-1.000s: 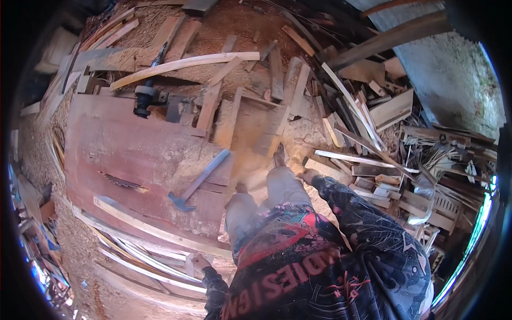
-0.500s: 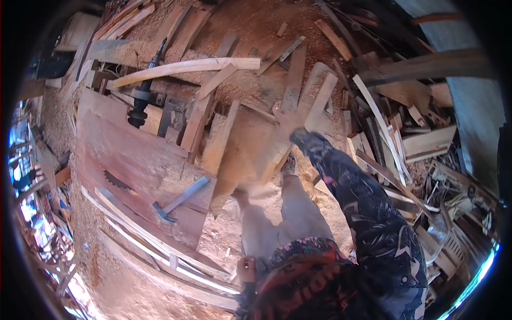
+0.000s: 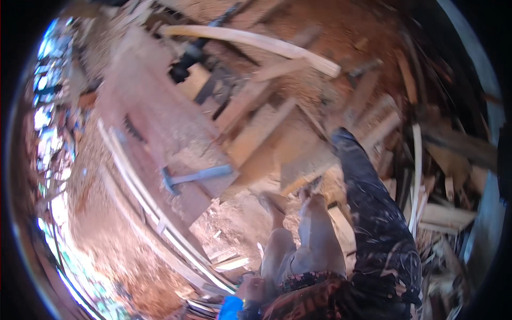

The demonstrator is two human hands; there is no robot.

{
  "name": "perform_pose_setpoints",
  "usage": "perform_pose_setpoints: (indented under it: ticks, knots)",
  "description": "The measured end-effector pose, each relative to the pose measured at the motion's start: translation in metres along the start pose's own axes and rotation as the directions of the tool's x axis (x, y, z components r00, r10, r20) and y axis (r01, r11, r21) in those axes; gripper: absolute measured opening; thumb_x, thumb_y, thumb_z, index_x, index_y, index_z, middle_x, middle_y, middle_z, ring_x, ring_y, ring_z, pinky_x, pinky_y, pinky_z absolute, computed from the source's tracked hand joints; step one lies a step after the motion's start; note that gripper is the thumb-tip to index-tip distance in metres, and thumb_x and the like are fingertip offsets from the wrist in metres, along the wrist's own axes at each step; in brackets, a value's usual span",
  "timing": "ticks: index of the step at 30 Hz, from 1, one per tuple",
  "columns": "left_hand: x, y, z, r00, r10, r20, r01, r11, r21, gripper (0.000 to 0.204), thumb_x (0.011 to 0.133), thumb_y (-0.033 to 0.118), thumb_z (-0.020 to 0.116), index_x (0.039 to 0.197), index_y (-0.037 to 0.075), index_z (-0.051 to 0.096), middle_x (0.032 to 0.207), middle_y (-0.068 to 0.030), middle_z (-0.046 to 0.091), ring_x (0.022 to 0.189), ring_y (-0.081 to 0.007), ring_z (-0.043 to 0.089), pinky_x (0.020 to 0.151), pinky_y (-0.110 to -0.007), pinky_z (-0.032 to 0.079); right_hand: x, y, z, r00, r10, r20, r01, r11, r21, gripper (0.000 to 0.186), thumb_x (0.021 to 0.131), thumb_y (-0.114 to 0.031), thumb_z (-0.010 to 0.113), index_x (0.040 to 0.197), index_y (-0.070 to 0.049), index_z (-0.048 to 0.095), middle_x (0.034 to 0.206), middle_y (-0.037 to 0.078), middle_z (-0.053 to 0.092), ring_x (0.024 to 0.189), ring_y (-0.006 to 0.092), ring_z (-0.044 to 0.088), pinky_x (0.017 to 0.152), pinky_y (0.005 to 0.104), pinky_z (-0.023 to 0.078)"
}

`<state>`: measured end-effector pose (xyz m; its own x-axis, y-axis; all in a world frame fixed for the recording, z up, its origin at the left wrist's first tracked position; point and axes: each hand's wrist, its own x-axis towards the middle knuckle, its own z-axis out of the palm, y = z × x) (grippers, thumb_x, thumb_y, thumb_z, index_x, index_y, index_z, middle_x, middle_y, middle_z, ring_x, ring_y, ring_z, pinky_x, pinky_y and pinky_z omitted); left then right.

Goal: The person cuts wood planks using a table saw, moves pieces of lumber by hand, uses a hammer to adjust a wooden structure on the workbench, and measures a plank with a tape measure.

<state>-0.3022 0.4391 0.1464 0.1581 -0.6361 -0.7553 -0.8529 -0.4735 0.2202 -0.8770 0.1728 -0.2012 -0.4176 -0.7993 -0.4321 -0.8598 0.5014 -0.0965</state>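
Head view: the right hand (image 3: 333, 121) is far out at the end of a long dark patterned sleeve (image 3: 368, 186), close to a flat grey-brown wooden plank (image 3: 365, 93). That plank lies past the far right corner of a dusty tan wooden panel (image 3: 293, 141). The hand is so blurry that I can't tell if its fingers are apart, together or on the wood. The left hand (image 3: 254, 288) is low by the lap, next to a bright blue thing (image 3: 230, 308); I can't tell about its fingers either. A blue-grey hammer (image 3: 200, 175) lies near the right corner of the flat red-brown board (image 3: 154, 101). To do this reach well, I think, go slow, look first, feel for a firm spot and mind rough ends.
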Motion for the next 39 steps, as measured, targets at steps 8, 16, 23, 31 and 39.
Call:
perform_pose_setpoints:
  ticks: [8,16,23,31,39]
  knots:
    - [0.024,0.05,-0.031,0.999,0.04,-0.03,-0.042,0.996,-0.077,0.026,0.088,0.03,0.065,0.099,0.006,0.067,0.091,-0.0153,0.068,0.081,-0.0266,0.067,0.073,-0.037,0.053,-0.038,-0.001,-0.081,0.934,0.085,-0.346,0.091,0.882,0.462,0.051,0.075,-0.023,0.075,0.117,-0.001,0.056,0.102,0.017,0.063,0.093,0.0327,0.062,0.081,0.0427,0.05]
    - [0.048,0.098,-0.068,0.925,0.305,0.229,0.17,0.208,-0.963,0.053,0.1,0.045,0.048,0.132,0.002,0.049,0.122,-0.0159,0.06,0.107,-0.0288,0.062,0.088,-0.046,0.053,-0.299,-0.215,-0.225,0.851,-0.372,-0.371,0.482,0.273,0.832,0.063,0.076,-0.023,0.076,0.128,0.0,0.048,0.114,0.013,0.059,0.106,0.0236,0.057,0.092,0.0377,0.047]
    - [0.003,-0.005,-0.187,0.898,0.402,-0.181,-0.336,0.358,-0.871,0.064,0.086,0.053,0.055,0.125,0.003,0.052,0.113,-0.0151,0.064,0.101,-0.0293,0.065,0.094,-0.049,0.05,-0.459,-0.373,-0.169,0.451,-0.816,-0.361,0.772,0.154,0.616,0.057,0.084,-0.031,0.073,0.128,0.0,0.053,0.128,0.016,0.055,0.117,0.0271,0.053,0.101,0.0397,0.042]
    - [0.032,-0.357,-0.215,0.998,-0.044,-0.044,-0.056,-0.32,-0.946,0.028,0.086,0.031,0.056,0.103,0.009,0.063,0.099,-0.0133,0.068,0.097,-0.0317,0.065,0.085,-0.056,0.052,-0.443,-0.535,0.025,0.536,-0.377,0.755,-0.735,0.232,0.638,0.048,0.093,-0.049,0.058,0.112,-0.005,0.062,0.106,0.008,0.064,0.091,0.0218,0.061,0.086,0.0352,0.047]
    - [-0.062,-0.611,-0.011,0.925,-0.25,0.287,0.304,0.035,-0.952,0.021,0.082,0.024,0.065,0.073,0.006,0.068,0.066,-0.0083,0.066,0.055,-0.0215,0.061,0.049,-0.036,0.046,-0.494,-0.64,0.078,0.273,-0.765,0.583,-0.705,0.253,0.662,0.046,0.092,-0.046,0.056,0.117,-0.008,0.061,0.1,0.007,0.069,0.086,0.0245,0.067,0.073,0.0437,0.057]
